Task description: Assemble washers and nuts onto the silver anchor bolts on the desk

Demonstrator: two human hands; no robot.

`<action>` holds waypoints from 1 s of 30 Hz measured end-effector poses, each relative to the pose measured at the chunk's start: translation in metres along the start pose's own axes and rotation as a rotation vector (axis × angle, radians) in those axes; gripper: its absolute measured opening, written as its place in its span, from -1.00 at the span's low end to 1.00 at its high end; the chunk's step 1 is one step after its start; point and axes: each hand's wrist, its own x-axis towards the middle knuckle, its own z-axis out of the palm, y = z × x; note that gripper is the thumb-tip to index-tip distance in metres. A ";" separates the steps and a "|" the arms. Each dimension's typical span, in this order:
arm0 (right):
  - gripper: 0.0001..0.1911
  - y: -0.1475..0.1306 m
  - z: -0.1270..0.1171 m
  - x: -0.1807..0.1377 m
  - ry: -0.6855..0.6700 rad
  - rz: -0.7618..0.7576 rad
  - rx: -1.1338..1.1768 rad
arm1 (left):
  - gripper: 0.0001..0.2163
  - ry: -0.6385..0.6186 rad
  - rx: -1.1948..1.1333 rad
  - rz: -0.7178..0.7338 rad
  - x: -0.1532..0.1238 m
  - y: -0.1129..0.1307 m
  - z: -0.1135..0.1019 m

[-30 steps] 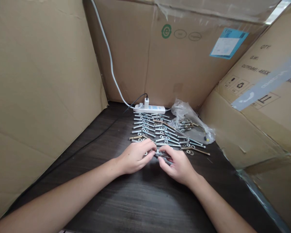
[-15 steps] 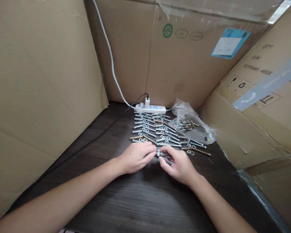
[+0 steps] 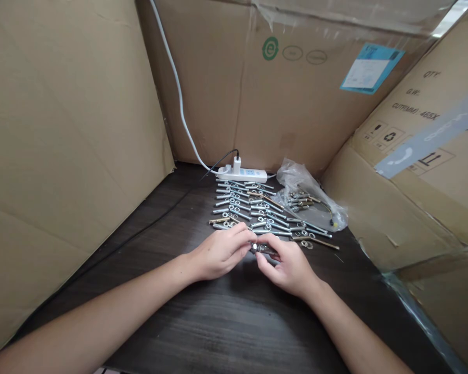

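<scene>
While the right hand [image 3: 286, 264] pinches a metal bolt [image 3: 263, 249] between thumb and forefinger, the left hand [image 3: 224, 251] has its fingertips bunched by the nut [image 3: 255, 248] end; can't tell if they grip it. Bolt sits between both hands, long axis sideways, more within the right. Beyond, loose bolts [image 3: 272, 233] in rows on dark table [image 3: 218, 322], plastic bag [image 3: 287, 172] right, power strip [image 3: 253, 175] behind.

The tabletop [image 3: 222, 322] is streaked with dark-brown wood grain. The held nut [image 3: 255, 247] is coloured silver, the bolts [image 3: 273, 233] silver and brassy. The tan cardboard box [image 3: 206, 78] is marked with a green logo [image 3: 270, 48].
</scene>
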 end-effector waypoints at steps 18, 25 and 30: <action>-0.83 -0.002 0.000 0.001 0.033 -0.025 0.017 | -0.84 0.031 -0.011 0.010 -0.001 0.001 0.002; -0.84 0.000 0.001 0.000 0.051 -0.036 -0.006 | -0.82 -0.027 0.025 -0.024 0.002 0.001 0.001; -0.86 0.000 0.001 -0.001 0.055 -0.026 -0.009 | -0.83 -0.045 0.075 -0.084 0.002 0.001 0.001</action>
